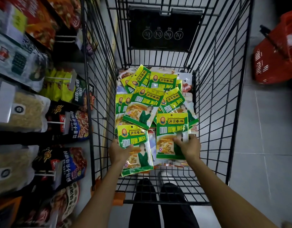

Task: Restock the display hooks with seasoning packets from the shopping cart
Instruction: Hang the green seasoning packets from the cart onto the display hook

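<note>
Several green and yellow seasoning packets [144, 106] lie heaped in the bottom of a black wire shopping cart [222, 89]. My left hand [117, 151] grips one packet [135, 148] by its left edge, thumb across the front. My right hand [189, 146] holds a small stack of the same packets [170, 134] at its lower right corner. Both hands are inside the cart near its rear end. Display hooks [58, 78] with hanging packets line the shelf on the left.
The hook display on the left carries black pouches [74, 122], grain bags [26, 111] and yellow-green packets [59, 86], close against the cart's side. Red shopping baskets [277, 51] are stacked on the tiled floor at the upper right. My legs stand behind the cart.
</note>
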The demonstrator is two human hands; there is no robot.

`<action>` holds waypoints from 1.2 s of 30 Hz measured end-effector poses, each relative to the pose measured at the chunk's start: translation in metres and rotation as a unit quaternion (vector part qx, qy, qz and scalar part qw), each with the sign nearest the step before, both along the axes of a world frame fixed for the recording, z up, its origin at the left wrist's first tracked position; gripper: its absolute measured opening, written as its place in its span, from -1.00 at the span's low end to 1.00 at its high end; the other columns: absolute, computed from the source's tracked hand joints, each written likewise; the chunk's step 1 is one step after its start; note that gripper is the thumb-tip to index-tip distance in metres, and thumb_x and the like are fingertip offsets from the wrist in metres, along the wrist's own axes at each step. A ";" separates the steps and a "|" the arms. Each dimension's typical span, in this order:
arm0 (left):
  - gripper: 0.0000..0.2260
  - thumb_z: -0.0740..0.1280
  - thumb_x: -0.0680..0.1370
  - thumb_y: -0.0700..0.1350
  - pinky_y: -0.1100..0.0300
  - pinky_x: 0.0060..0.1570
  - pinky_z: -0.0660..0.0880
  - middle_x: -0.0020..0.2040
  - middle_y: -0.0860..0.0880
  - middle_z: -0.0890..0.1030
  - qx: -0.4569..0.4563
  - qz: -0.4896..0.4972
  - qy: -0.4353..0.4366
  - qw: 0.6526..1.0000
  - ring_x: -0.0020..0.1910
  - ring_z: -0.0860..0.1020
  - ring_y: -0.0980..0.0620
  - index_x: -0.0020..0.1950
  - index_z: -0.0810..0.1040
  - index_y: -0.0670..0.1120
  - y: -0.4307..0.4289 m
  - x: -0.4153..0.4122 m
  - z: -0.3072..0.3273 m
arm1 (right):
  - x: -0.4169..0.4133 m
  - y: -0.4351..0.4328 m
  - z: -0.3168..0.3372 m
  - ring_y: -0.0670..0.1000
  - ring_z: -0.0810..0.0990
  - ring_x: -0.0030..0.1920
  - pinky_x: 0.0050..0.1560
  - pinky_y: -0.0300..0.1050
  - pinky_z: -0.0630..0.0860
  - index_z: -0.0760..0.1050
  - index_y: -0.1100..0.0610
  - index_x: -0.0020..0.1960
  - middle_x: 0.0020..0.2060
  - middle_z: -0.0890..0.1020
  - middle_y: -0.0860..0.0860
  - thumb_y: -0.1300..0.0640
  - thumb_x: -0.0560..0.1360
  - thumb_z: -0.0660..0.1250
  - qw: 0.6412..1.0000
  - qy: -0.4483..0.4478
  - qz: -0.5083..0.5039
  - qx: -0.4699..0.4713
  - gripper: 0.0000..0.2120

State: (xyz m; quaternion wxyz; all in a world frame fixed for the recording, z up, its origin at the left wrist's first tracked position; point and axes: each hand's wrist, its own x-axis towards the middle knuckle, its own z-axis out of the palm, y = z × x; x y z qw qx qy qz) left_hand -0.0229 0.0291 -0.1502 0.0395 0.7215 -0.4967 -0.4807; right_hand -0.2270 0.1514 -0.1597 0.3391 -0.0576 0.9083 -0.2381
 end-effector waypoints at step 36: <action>-0.93 0.40 0.48 0.00 0.00 0.00 0.57 -0.06 0.01 0.68 -0.514 0.364 0.170 0.758 -0.03 0.64 -0.02 -0.06 0.62 0.06 0.121 0.167 0.474 | 0.124 -0.115 0.453 0.18 0.61 -0.02 -0.26 -0.05 0.45 0.58 0.23 -0.05 -0.07 0.65 0.24 0.00 0.44 0.44 0.702 -0.192 0.486 -0.484 -0.71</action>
